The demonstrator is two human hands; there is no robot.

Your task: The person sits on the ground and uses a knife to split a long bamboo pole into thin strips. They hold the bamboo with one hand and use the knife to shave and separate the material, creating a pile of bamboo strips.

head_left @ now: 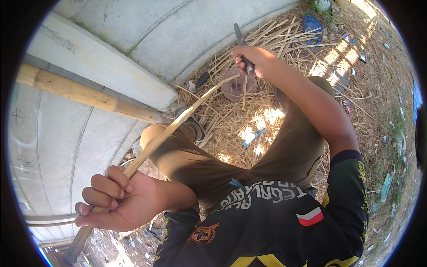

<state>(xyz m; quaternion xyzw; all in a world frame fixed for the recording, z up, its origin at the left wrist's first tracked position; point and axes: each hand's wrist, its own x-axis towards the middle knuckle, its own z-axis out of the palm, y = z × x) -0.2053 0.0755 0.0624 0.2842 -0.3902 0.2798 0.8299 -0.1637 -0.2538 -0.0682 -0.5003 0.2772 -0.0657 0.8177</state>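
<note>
My left hand (pixel 133 202) is closed around the near part of a long, pale wooden stick (pixel 156 141). The stick slants up and to the right, and its thin far end reaches over a round chopping block (pixel 235 90) on the ground. Above the block, my right hand (pixel 257 57) grips a dark, long tool (pixel 239 34) that looks like a blade seen edge-on; its exact kind is unclear. A narrow wood strip (pixel 244 94) lies across the block just below the right fist.
Split wood strips (pixel 275 33) are heaped behind the block, with shavings over the ground between my legs. A concrete wall (pixel 151 31) and bamboo pole (pixel 84 92) stand left. A blue bag (pixel 312 27), a dark object (pixel 203 78) and a light-blue item (pixel 253 137) lie around.
</note>
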